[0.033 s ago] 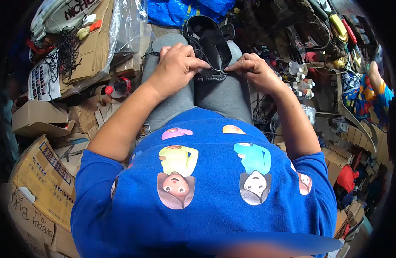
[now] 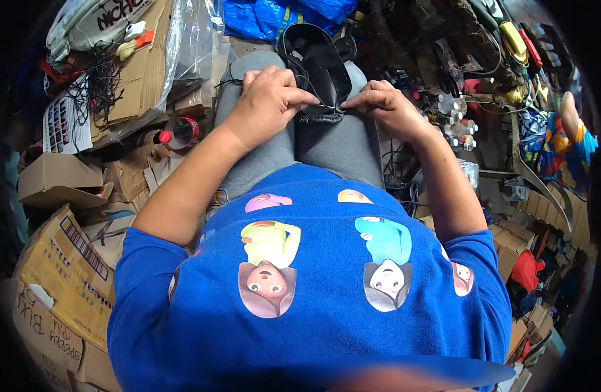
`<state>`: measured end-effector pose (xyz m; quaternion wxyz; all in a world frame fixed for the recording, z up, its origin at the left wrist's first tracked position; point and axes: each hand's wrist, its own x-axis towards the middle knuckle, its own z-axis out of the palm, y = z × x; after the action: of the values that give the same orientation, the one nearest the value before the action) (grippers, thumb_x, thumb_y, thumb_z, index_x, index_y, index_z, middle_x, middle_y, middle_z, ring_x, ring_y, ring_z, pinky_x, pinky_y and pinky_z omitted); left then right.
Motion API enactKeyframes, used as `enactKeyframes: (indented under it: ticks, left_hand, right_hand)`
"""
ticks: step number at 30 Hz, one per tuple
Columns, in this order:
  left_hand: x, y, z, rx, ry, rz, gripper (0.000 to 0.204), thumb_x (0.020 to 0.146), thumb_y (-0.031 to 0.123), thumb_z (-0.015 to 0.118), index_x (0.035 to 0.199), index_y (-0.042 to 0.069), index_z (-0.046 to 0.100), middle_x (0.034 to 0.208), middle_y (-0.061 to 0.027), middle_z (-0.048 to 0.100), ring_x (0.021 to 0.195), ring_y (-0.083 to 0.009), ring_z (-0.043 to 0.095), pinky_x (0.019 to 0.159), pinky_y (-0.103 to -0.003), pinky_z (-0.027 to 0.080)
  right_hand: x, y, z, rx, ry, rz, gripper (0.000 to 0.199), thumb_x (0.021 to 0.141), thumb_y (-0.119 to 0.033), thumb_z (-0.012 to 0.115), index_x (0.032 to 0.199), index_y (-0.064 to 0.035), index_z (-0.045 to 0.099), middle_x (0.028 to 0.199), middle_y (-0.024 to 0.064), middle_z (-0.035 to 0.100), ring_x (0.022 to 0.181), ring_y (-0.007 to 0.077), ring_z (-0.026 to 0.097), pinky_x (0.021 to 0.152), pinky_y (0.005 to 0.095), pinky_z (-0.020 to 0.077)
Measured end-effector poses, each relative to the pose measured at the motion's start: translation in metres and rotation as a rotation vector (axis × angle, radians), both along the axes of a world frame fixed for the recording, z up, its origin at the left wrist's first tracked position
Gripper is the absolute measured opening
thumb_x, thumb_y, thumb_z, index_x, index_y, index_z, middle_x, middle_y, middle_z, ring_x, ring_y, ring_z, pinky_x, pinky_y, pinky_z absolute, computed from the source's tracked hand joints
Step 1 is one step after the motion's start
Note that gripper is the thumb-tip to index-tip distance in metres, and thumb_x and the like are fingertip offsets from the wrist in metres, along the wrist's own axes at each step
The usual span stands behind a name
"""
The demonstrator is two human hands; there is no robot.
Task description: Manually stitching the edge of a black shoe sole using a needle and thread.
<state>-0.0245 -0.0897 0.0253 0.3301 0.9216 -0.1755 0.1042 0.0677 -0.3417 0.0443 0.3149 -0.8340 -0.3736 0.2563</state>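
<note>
A black shoe (image 2: 331, 73), its dark inside facing up, lies across my grey-trousered knees (image 2: 264, 147). The gathered, puckered end of it is nearest to me. My left hand (image 2: 266, 101) is closed in a pinch at the left of that end, thumb and forefinger together. Opposite it, my right hand (image 2: 386, 106) pinches at the right side, close to the shoe's edge. Between the two fingertips runs a thin, light strand (image 2: 329, 106), too small to make out fully. Dark cord hangs along the shoe's left side, near my left hand.
To the left are flat cardboard sheets (image 2: 140, 75), tangled black cord (image 2: 108, 85), a red-capped bottle (image 2: 181, 132) and boxes (image 2: 55, 179). Blue plastic sheeting (image 2: 287, 16) lies beyond my knees. Several small bottles (image 2: 456, 121) stand at the right; another person's hand (image 2: 568, 114) shows farther right.
</note>
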Motion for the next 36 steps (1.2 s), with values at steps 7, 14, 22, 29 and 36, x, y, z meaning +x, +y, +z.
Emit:
enactKeyframes:
  ticks: [7, 14, 22, 29, 36]
  left_hand:
    - [0.002, 0.001, -0.003, 0.035, 0.028, -0.004, 0.026, 0.07, 0.008, 0.069, 0.09, 0.025, 0.073, 0.073, 0.0025, 0.051, 0.079, -0.0175, 0.05, 0.077, -0.034, 0.031]
    - [0.002, -0.003, -0.001, 0.05, 0.047, -0.012, 0.022, 0.071, 0.011, 0.07, 0.089, 0.023, 0.072, 0.073, 0.0028, 0.053, 0.081, -0.0167, 0.051, 0.079, -0.035, 0.03]
    - [0.018, -0.008, 0.003, 0.037, 0.05, -0.121, 0.019, 0.073, 0.012, 0.07, 0.09, 0.02, 0.072, 0.074, 0.0016, 0.054, 0.085, -0.0177, 0.052, 0.081, -0.036, 0.03]
    - [0.0, -0.008, 0.002, -0.018, 0.26, 0.056, 0.017, 0.077, 0.021, 0.068, 0.093, 0.018, 0.071, 0.081, 0.002, 0.066, 0.09, -0.0173, 0.052, 0.088, -0.038, 0.029]
    - [0.009, -0.025, 0.012, -0.006, 0.511, 0.17, 0.013, 0.075, 0.022, 0.068, 0.086, 0.017, 0.067, 0.076, 0.0038, 0.066, 0.091, -0.0143, 0.056, 0.082, -0.036, 0.028]
  right_hand:
    - [0.004, 0.0, -0.001, 0.0, 0.129, -0.016, 0.029, 0.079, -0.007, 0.063, 0.1, -0.0231, 0.072, 0.09, 0.0025, 0.061, 0.098, 0.0204, 0.052, 0.092, 0.0326, 0.0399]
    - [0.006, -0.004, -0.01, 0.057, 0.12, 0.006, 0.028, 0.078, -0.008, 0.064, 0.101, -0.0201, 0.072, 0.085, 0.0029, 0.059, 0.091, 0.0191, 0.051, 0.087, 0.031, 0.0402]
    - [0.005, 0.003, -0.007, 0.096, 0.101, 0.047, 0.028, 0.077, -0.008, 0.067, 0.103, -0.0164, 0.072, 0.074, 0.0029, 0.059, 0.078, 0.0173, 0.053, 0.077, 0.0292, 0.0434]
    - [-0.018, 0.005, -0.001, 0.176, 0.63, -0.321, 0.028, 0.081, -0.003, 0.067, 0.109, -0.0056, 0.067, 0.097, 0.0006, 0.066, 0.087, 0.0081, 0.058, 0.081, 0.0243, 0.0467]
    - [-0.02, 0.013, -0.009, 0.291, 0.672, -0.376, 0.028, 0.082, -0.004, 0.067, 0.11, -0.0007, 0.064, 0.095, 0.0034, 0.067, 0.086, 0.0077, 0.06, 0.08, 0.0229, 0.0488]
